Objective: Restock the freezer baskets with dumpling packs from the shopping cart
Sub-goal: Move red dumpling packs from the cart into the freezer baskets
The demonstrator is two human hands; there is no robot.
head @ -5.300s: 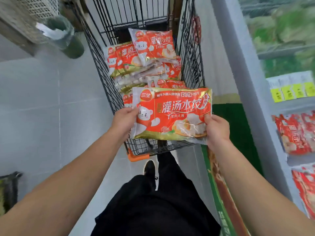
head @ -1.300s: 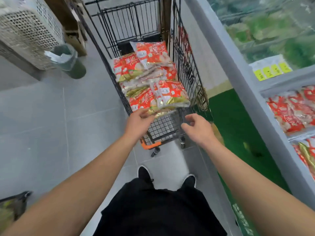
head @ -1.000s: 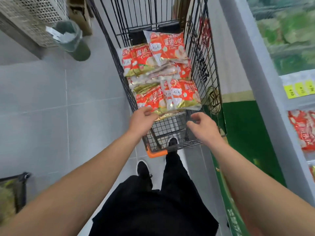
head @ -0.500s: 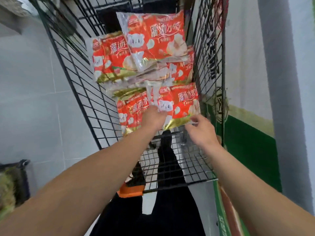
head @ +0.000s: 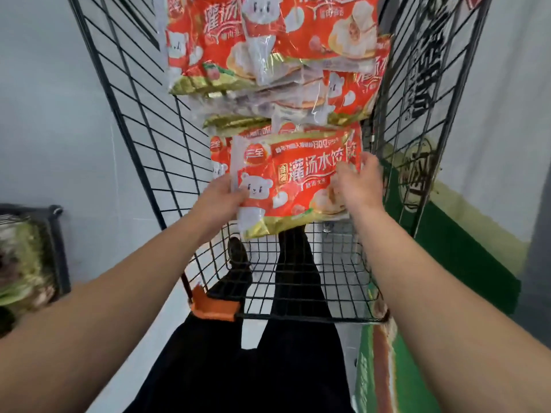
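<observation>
Pale grey floor tiles (head: 59, 129) run down the left of the head view, and a green panel (head: 465, 248) with a yellowish band above it stands on the right. Between them a black wire shopping cart (head: 143, 120) fills the middle, its near rim carrying an orange corner piece (head: 214, 308).

Inside the cart, a heap of red dumpling packs (head: 298, 55) with gold lower edges lies toward the far end, overlapping one another. Nearer, one dumpling pack (head: 292, 186) is raised off the wire bottom, face up, printed with a white bear and large white lettering. The left hand (head: 217, 201) grips its left edge, thumb on top and fingers curled beneath. The right hand (head: 357, 180) lies over the pack's right end with fingers spread and bent down onto the wrapper; whether the thumb is wrapped underneath is hidden. Just behind the held pack, another red pack (head: 219, 156) peeks out at its left.

Through the cart's mesh bottom, black trousers (head: 268, 368) and a dark shoe (head: 238, 254) show. At the far left edge, a dark basket (head: 56, 248) holds blurred greenish goods.
</observation>
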